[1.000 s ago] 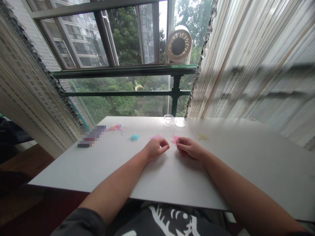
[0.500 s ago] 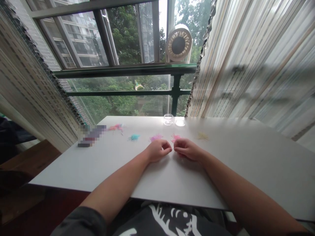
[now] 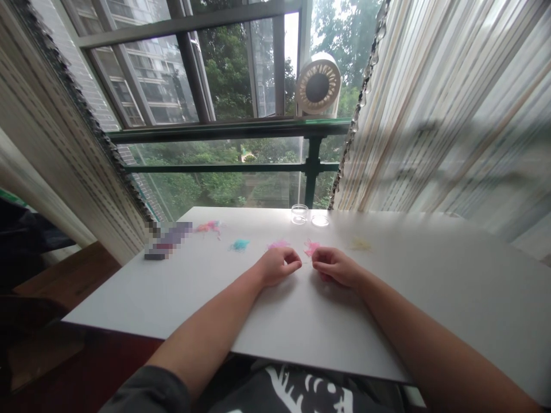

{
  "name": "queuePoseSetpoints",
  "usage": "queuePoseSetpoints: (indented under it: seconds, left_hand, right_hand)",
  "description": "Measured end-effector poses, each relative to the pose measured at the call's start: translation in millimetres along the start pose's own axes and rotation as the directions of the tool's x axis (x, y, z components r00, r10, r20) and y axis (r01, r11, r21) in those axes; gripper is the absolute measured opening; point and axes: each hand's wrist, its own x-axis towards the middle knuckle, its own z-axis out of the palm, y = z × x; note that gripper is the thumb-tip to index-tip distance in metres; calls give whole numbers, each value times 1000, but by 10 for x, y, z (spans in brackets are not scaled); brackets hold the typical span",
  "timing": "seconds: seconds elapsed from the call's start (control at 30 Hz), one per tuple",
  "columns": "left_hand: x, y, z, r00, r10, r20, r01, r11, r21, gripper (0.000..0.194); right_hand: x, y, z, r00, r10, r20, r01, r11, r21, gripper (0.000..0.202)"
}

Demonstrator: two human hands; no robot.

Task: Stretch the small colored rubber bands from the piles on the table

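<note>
Near the centre of the frame, the left hand (image 3: pixel 279 267) and right hand (image 3: pixel 336 267) sit just apart, each with thumb and forefinger pinched together. A faint thin strand (image 3: pixel 306 263) shows between them; whether either grips it, I cannot tell. The hands partly block the purple pile (image 3: pixel 279 244) and pink pile (image 3: pixel 310 247) behind. Turquoise strands (image 3: pixel 239 245) lie centre-left, yellow strands (image 3: pixel 361 244) centre-right, a clear jar (image 3: pixel 299 215) beyond.
</note>
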Motion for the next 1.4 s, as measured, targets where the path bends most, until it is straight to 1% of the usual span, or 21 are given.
queuePoseSetpoints:
  seconds: [0.1, 0.17, 0.23, 0.3, 0.33, 0.4, 0.43, 0.5, 0.57, 0.83, 0.97, 1.1, 1.17, 1.3, 1.4]
  left_hand:
    - [11, -78, -141, 1000, -3, -27, 4, 999, 37, 18]
    - [1, -185, -324, 997, -23, -78, 29, 997, 76, 19]
    - [-44, -342, -557, 982, -82, -172, 104, 987, 125, 21]
    - [-124, -527, -791, 937, -169, -305, 229, 958, 172, 23]
    - [-173, -621, -891, 912, -217, -349, 294, 938, 185, 23]
    - [-269, -786, -1031, 873, -311, -375, 403, 894, 197, 23]
    - [-308, -851, -1068, 857, -349, -380, 445, 872, 203, 22]
    - [-354, -937, -1087, 834, -398, -381, 499, 840, 214, 22]
    - [-358, -975, -1063, 826, -415, -381, 518, 826, 223, 22]
    - [-313, -1011, -984, 821, -390, -416, 521, 810, 270, 22]
    - [-305, -1021, -968, 828, -394, -398, 514, 818, 259, 23]
    - [-300, -1001, -958, 823, -414, -389, 526, 815, 244, 25]
    - [-303, -992, -956, 827, -408, -387, 518, 820, 243, 25]
    - [-311, -1019, -975, 831, -393, -395, 501, 836, 222, 25]
    - [-326, -1090, -1057, 805, -380, -455, 504, 844, 186, 29]
  right_hand:
    - [2, 7, 12, 1000, 18, -7, -18, 1000, 1, 20]
    - [5, 7, 20, 1000, 29, -4, -29, 1000, 1, 21]
    - [5, 3, 25, 999, 40, -3, -40, 999, 1, 22]
    - [4, 0, 27, 999, 43, 2, -43, 999, -1, 22]
    - [3, 1, 26, 999, 43, 4, -43, 999, -2, 21]
    - [2, 4, 23, 999, 44, 5, -44, 999, -5, 21]
    - [2, 6, 20, 999, 47, 5, -47, 999, -7, 21]
    - [3, 8, 17, 999, 53, 9, -53, 999, -9, 22]
    - [4, 7, 16, 998, 57, 15, -57, 998, -11, 23]
    - [9, 33, 13, 998, 64, 22, -63, 998, -18, 23]
    - [11, 31, 11, 997, 71, 27, -71, 997, -11, 24]
    - [9, 17, 14, 997, 80, 21, -80, 997, -14, 25]
    - [8, 13, 16, 997, 79, 16, -79, 997, -15, 24]
    - [5, 6, 21, 997, 73, 12, -73, 997, -5, 22]
    - [5, 1, 24, 997, 70, 23, -70, 998, 3, 22]
